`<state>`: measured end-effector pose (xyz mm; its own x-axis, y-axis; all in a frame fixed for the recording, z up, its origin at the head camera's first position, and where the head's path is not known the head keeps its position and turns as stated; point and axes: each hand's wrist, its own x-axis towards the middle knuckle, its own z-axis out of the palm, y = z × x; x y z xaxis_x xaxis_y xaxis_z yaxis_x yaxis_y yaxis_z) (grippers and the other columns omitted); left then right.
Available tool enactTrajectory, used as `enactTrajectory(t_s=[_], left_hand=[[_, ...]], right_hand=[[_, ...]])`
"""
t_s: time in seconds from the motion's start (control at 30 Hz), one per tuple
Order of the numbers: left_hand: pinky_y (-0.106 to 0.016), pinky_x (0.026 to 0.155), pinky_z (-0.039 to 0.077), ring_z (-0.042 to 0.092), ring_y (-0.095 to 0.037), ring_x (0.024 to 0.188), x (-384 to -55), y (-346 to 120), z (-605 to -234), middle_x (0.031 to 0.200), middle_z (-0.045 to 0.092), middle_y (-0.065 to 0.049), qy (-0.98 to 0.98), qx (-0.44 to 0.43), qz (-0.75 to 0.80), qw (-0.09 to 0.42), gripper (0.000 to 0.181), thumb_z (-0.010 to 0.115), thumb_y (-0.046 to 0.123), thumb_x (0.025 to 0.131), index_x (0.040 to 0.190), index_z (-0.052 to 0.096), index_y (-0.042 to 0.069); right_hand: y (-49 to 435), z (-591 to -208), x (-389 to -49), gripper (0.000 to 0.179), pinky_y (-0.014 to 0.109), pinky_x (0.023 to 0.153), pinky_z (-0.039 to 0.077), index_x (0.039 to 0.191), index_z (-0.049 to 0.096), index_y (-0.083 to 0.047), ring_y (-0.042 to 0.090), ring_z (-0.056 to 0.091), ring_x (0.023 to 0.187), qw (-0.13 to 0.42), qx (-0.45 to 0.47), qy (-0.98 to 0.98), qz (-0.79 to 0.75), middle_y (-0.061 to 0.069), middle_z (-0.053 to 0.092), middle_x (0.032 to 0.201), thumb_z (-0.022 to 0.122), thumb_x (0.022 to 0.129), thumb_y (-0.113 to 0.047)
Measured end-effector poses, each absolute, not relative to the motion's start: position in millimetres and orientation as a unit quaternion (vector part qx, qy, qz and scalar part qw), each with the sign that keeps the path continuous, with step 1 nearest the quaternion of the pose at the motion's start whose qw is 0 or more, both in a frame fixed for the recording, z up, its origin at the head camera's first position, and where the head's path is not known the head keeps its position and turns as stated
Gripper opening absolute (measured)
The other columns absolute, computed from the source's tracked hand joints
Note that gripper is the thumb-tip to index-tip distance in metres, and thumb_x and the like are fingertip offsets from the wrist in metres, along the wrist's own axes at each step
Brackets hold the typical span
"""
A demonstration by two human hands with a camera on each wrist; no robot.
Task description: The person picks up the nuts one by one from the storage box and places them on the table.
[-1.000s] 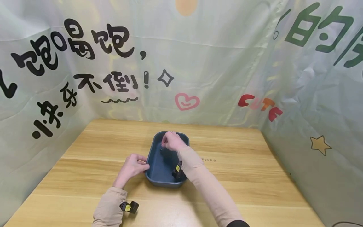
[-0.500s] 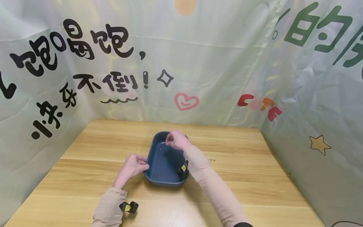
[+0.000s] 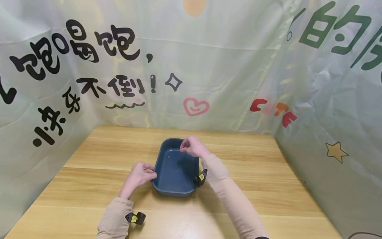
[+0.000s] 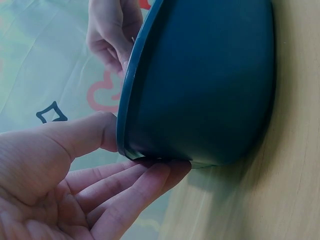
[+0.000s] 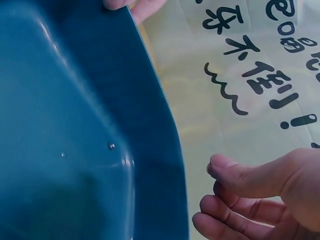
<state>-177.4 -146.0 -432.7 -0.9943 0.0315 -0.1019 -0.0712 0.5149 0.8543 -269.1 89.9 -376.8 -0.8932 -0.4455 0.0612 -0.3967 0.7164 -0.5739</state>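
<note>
A dark blue plastic box [image 3: 174,174] with rounded corners stands open-topped on the wooden table. My left hand [image 3: 141,174] pinches its left rim, thumb at the edge and fingers against the outer wall, as the left wrist view shows. Above the far right corner hovers my right hand [image 3: 195,147], its fingers loosely curled and the thumb near the index finger [image 5: 222,192]. Nothing shows between those fingertips. On the box floor lies one tiny shiny metal piece [image 5: 111,146], ring-like but too small to name surely. A fainter speck [image 5: 63,155] is beside it.
The wooden table [image 3: 238,149] reaches back to pale printed cloth walls [image 3: 226,73] on three sides. Each wrist wears a small black camera [image 3: 135,218]. The right sleeve [image 3: 232,196] crosses the table right of the box and hides part of it.
My right hand has drawn back and to the right, from over the box's far middle to its far right corner. Its forearm now covers the row of tiny rings. The left hand stays put.
</note>
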Motion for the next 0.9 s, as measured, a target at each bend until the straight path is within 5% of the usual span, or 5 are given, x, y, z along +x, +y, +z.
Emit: enactTrajectory(t_s=[0.37, 0.77, 0.9], left_hand=[[-0.036, 0.076, 0.063, 0.076, -0.028, 0.082, -177, -147, -431, 0.098, 0.076, -0.027, 0.872, -0.010, 0.487, 0.056, 0.037, 0.073, 0.006, 0.075, 0.107, 0.068, -0.012], [-0.038, 0.077, 0.063, 0.076, -0.029, 0.084, -177, -147, -431, 0.097, 0.076, -0.026, 0.875, -0.006, 0.481, 0.053, 0.038, 0.072, 0.007, 0.075, 0.108, 0.069, -0.012], [-0.037, 0.076, 0.063, 0.076, -0.028, 0.083, -177, -147, -431, 0.098, 0.076, -0.026, 0.874, -0.008, 0.483, 0.057, 0.038, 0.072, 0.006, 0.076, 0.109, 0.068, -0.012]], right_hand=[[113, -381, -266, 0.006, 0.020, 0.066, 0.050, 0.087, 0.076, 0.000, 0.006, 0.057, 0.064, 0.027, -0.232, 0.915, -0.328, 0.014, 0.076, 0.081, 0.072, 0.088, -0.006], [134, -392, -257, 0.009, 0.021, 0.066, 0.052, 0.090, 0.075, 0.002, 0.020, 0.068, 0.073, -0.009, -0.229, 0.897, -0.378, 0.017, 0.076, 0.085, 0.070, 0.090, -0.005], [139, -400, -253, 0.009, 0.019, 0.068, 0.051, 0.092, 0.075, 0.002, 0.013, 0.065, 0.072, -0.025, -0.216, 0.889, -0.402, 0.016, 0.076, 0.086, 0.071, 0.089, -0.005]])
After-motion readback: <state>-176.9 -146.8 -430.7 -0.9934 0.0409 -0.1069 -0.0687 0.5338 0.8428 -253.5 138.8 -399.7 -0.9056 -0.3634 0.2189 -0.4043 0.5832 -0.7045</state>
